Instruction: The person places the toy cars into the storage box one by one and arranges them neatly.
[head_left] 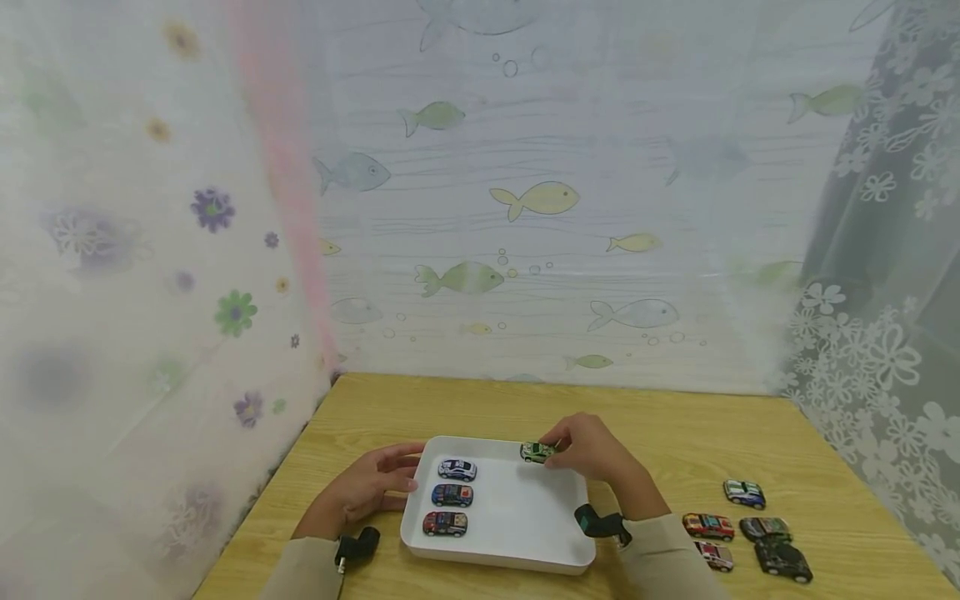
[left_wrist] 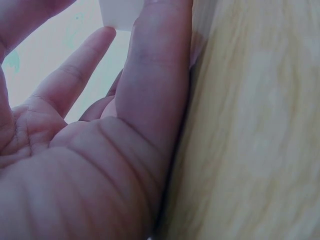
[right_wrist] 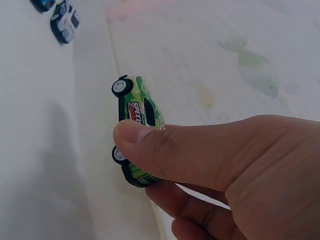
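Observation:
My right hand (head_left: 592, 450) pinches a green toy car (right_wrist: 141, 107) between thumb and fingers. In the head view, the green car overlaps the far rim of the white tray (head_left: 510, 521), toward its right corner. "SPEED" is printed on the car's side. At the tray's left side, my left hand (head_left: 371, 483) touches the wall with extended fingers. Along the left inside of the tray, three cars stand in a column: a white and blue car (head_left: 457, 470), a blue car (head_left: 452, 496) and a dark red car (head_left: 445, 524).
Right of the tray, several toy cars sit on the wooden table (head_left: 420, 408): a white, blue and green car (head_left: 744, 493), a red and yellow one (head_left: 708, 526), a black one (head_left: 783, 560) and others. A fish-patterned curtain (head_left: 555, 275) hangs behind the table.

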